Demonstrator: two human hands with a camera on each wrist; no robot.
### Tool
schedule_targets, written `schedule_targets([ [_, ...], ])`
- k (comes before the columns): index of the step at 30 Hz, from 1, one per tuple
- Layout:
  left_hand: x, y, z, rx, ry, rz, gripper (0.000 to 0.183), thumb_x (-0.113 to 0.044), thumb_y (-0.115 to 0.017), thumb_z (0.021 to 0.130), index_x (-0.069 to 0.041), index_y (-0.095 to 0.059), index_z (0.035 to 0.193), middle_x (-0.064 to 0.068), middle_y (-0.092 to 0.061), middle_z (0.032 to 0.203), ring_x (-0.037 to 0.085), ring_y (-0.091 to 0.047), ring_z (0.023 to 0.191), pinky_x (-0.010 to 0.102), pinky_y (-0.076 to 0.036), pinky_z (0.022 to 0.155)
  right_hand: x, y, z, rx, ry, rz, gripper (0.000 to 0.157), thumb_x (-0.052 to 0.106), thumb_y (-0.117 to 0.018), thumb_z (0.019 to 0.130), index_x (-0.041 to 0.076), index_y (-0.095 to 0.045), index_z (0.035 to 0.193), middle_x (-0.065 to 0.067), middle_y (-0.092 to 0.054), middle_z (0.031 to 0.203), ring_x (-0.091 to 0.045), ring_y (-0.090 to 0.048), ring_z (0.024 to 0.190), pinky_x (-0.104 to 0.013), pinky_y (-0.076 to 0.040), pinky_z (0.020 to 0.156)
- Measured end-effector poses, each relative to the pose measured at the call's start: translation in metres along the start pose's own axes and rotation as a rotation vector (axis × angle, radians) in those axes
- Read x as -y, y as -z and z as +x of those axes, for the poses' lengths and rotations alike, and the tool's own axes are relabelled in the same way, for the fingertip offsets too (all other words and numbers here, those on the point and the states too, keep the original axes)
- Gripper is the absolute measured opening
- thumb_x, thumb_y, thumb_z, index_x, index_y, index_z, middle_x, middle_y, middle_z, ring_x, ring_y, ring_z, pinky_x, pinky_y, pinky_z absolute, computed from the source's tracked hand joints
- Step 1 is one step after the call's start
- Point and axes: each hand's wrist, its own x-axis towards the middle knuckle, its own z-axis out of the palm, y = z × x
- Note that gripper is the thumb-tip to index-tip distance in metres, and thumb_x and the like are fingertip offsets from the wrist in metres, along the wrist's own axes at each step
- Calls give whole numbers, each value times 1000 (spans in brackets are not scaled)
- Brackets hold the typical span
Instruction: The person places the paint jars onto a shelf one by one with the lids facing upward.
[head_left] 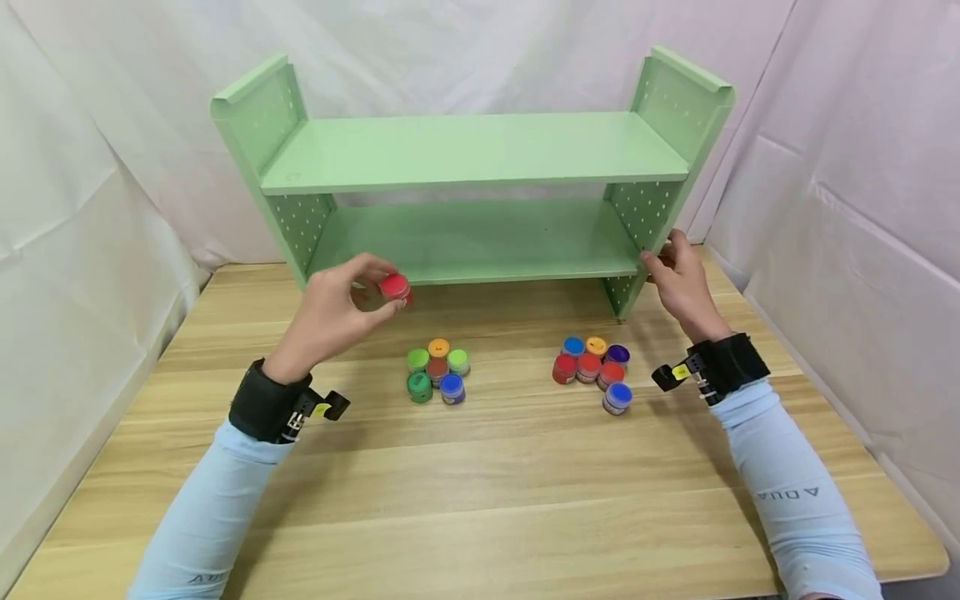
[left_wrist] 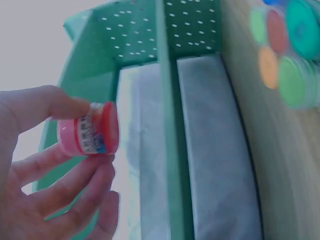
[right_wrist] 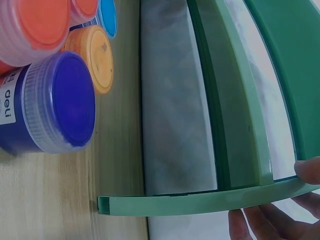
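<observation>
Between the thumb and fingers of my left hand is a small red paint jar, pinched in front of the lower left of a green two-tier shelf. The left wrist view shows the jar lying sideways with a white label. My right hand grips the shelf's right side panel, thumb on the inner face and fingers on the outer face. Nearest to that hand on the table is a cluster of paint jars, including a purple-lidded jar and an orange-lidded jar.
Two groups of jars stand on the wooden table. The left group has a dark green jar and a blue jar in front. A blue-lidded jar sits just before the right group. White cloth hangs around the table.
</observation>
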Motion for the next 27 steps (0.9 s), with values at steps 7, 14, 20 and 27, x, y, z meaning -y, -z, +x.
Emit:
schedule_targets([
  [7,-6,16,7,-231,-45,-80,37,-14,-75,80,-12,-65,116,4,-71,99,5,-61,73,17,-51,62,-2,1,0,-8,13,7,51,27,-44,101,13,-29,148,-26,-46,139,-18,-54,111,-16,-52,81],
  [14,-30,39,14,-432,-45,-139,38,-3,-72,80,-1,-65,116,15,-69,99,-1,-54,61,10,-44,57,-5,1,1,-19,12,-2,51,27,-45,100,12,-30,147,-26,-47,137,-18,-55,111,-15,-52,80],
  [20,-27,54,30,-584,-38,-152,35,-6,-70,80,-6,-68,115,10,-70,99,-7,-53,53,9,-43,53,-6,0,2,-17,20,-5,51,28,-44,101,14,-29,148,-26,-46,139,-19,-54,112,-16,-51,81],
  [27,2,63,52,-637,-15,-28,35,-21,-72,81,-19,-69,116,6,-72,101,-9,-47,43,9,-38,48,-6,-1,4,-21,18,-18,52,29,-44,101,13,-29,148,-25,-47,139,-21,-54,112,-17,-51,80],
])
